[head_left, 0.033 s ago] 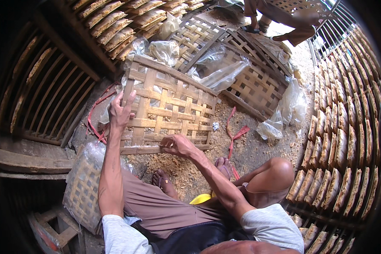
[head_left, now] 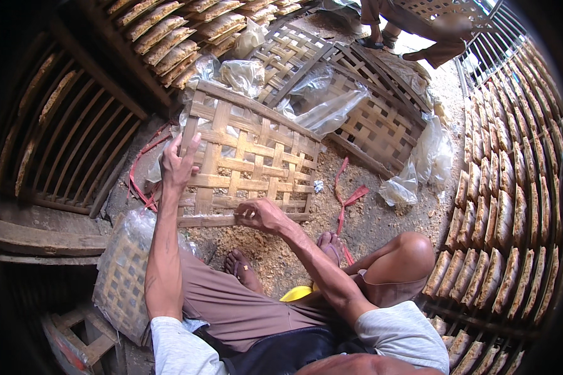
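A woven bamboo tray (head_left: 247,153) with a wooden frame is tilted up in front of me. My left hand (head_left: 178,164) grips the left side of its frame, thumb on the face. Over the tray's near rail is my right hand (head_left: 259,214), its fingers curled and pinched together. Whatever those fingers hold, if anything, is too small to make out. The weave shows open square gaps between pale strips.
More woven trays (head_left: 372,119) with clear plastic sheets (head_left: 331,111) lie beyond. Crumbs (head_left: 269,250) litter the floor near a red strip (head_left: 341,197). Racks of filled slabs (head_left: 500,212) stand at right. A plastic-covered woven panel (head_left: 124,275) leans at left. Another person (head_left: 413,25) is at the far end.
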The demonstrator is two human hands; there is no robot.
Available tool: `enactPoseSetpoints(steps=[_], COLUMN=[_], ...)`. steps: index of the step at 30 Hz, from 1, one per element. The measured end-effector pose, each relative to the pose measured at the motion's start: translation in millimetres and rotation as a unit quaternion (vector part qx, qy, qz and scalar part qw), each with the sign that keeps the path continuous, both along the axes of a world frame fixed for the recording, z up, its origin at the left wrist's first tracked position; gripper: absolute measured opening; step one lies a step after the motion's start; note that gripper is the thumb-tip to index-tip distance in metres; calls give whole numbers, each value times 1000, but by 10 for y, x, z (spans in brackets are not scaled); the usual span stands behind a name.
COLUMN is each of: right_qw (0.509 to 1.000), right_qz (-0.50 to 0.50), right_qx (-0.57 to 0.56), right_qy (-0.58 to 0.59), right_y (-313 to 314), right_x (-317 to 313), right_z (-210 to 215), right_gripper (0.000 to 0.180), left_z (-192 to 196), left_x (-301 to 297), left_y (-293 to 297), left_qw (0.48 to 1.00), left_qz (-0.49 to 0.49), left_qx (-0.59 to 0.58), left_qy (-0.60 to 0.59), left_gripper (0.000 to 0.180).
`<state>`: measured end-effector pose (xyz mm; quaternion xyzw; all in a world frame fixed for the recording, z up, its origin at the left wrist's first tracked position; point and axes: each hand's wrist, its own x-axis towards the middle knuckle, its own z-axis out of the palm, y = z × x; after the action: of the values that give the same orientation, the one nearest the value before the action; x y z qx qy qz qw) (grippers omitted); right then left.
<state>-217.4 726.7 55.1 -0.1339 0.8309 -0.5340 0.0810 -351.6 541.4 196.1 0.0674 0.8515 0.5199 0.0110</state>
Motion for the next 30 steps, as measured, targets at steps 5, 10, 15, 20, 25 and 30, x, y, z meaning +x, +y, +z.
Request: enactPoseSetpoints(steps=[5,10,15,20,25,30], right_qw=[998,997,999,994,997,931], right_qz=[3,-8,13,-21,17,-134], right_qx=[-35,-77,-20,-102,40,-337], right_qy=[55,6,-35,-13,-64,-41], right_y=[-57,-28,43,20,162,641], right_x=[58,38,4,57,-1,-147], right_z=[-4,36,87,72,174,228], right_gripper=[16,19,20,19,23,19], left_z=[-43,-49,60,78,69,63], left_x=[-11,15,106,62,103,156], left_y=[-7,36,95,156,150,180], left_qw=[1000,999,998,996,993,988], left_qz=[29,32,5,-49,-34,-45], left_qx=[5,13,28,48,37,20], left_qy=[-7,36,63,56,108,147], left_gripper=[90,78,61,52,45,38])
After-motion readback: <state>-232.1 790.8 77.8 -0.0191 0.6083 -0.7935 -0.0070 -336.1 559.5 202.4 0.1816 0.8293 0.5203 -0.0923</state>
